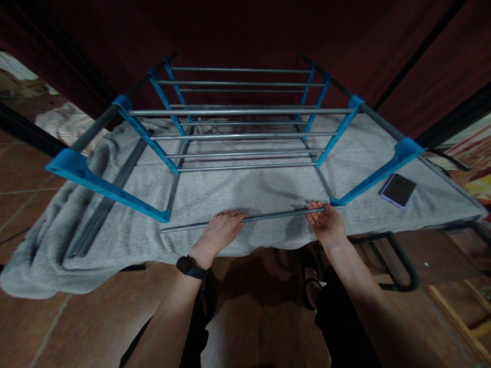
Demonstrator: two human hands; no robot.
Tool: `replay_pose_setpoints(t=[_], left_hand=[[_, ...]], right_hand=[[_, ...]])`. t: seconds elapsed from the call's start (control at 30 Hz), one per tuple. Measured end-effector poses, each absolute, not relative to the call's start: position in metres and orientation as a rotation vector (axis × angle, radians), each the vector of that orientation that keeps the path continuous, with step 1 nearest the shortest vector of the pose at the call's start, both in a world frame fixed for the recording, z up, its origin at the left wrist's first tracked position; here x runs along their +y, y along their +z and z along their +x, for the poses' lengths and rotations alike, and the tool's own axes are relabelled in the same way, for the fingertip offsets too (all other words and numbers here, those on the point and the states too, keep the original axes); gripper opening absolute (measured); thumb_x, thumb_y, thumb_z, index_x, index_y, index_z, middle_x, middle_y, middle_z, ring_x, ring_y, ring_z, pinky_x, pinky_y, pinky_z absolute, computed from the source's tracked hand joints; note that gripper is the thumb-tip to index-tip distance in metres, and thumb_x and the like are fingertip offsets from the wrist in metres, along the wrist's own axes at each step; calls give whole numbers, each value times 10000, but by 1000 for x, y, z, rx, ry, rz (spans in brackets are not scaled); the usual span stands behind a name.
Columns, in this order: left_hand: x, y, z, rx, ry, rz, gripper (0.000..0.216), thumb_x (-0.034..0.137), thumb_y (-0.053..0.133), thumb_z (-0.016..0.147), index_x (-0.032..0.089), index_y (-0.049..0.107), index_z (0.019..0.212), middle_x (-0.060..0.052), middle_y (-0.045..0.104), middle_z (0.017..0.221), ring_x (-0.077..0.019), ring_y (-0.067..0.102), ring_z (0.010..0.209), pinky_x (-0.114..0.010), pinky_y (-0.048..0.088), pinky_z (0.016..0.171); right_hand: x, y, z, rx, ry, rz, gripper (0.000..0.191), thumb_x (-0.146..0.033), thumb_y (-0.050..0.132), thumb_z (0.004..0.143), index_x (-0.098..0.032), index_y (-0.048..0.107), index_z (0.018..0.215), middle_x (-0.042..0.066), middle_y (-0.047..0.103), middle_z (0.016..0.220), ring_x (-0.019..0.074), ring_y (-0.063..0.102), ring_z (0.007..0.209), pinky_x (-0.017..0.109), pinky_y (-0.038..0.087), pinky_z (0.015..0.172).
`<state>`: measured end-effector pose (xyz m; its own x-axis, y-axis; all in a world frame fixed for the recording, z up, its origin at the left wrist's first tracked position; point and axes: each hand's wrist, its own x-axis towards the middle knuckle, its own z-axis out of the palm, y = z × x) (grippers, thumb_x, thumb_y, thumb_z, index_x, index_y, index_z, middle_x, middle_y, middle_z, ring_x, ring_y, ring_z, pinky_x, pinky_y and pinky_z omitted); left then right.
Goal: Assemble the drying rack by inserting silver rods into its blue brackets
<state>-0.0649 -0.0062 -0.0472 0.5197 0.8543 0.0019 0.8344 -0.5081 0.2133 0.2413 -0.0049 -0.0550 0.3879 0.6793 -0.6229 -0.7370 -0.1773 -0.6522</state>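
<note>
A grey metal tube (pixel 274 215) lies crosswise in front of me, low over the blanket's near edge. My left hand (pixel 224 227) is closed round its middle from above. Near the tube's right end, my right hand (pixel 325 221) grips it with fingers curled underneath. That end is close to the foot of the right blue plastic bracket (pixel 374 176); I cannot tell whether they touch. The left blue bracket (pixel 111 189) stands beyond the tube's free left end. Behind is the rack frame (pixel 245 136), with several grey tubes between blue side pieces.
A grey blanket (pixel 245 189) covers the surface under the rack. Several loose tubes (pixel 103 214) lie on it at the left. A phone (pixel 398 190) rests at the right. A dark metal frame (pixel 399 255) juts out below the right edge. Dark red cloth (pixel 245 30) hangs behind.
</note>
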Motion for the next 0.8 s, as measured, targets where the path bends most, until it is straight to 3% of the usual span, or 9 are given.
replay_pose_setpoints(t=[0.37,0.8], left_hand=[[-7,-41,-75,1506,73,2532,248,278,491,946,254,674,1113,-46,735,989,-206,687,903,-304,494,784],[-13,-31,-90,1619,-96,2401,254,273,475,941,254,677,1093,-61,729,1021,-220,670,975,-315,474,853]], right_hand=[[-5,-54,229,51,1290,-1203,278,-217,376,966,-213,557,754,-23,682,670,94,656,576,215,552,600],[1,-58,220,-16,1463,-1169,256,-142,421,936,-209,582,748,-11,701,701,101,670,633,235,591,642]])
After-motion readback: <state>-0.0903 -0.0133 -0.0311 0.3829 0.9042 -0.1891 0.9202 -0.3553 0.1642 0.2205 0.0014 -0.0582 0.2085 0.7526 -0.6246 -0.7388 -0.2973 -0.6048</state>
